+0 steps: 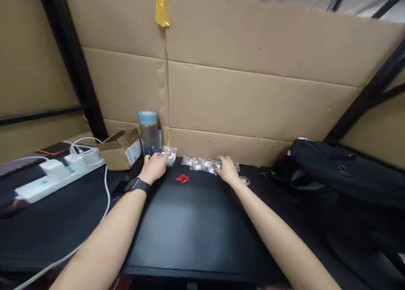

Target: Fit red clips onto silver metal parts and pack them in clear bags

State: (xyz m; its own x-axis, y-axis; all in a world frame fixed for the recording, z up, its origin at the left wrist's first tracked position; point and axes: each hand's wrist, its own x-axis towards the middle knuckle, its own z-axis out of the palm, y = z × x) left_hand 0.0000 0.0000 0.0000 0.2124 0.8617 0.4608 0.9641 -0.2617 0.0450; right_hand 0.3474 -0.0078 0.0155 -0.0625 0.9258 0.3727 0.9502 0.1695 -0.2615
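both hands reach to the clear packets by the cardboard wall

left hand (154,166) rests on a small clear packet (170,155), right hand (226,168) on the packet row (202,163); whether either one grips, i cannot tell.

Hands (190,169) on clear packets (202,163); red clips (182,179) between.
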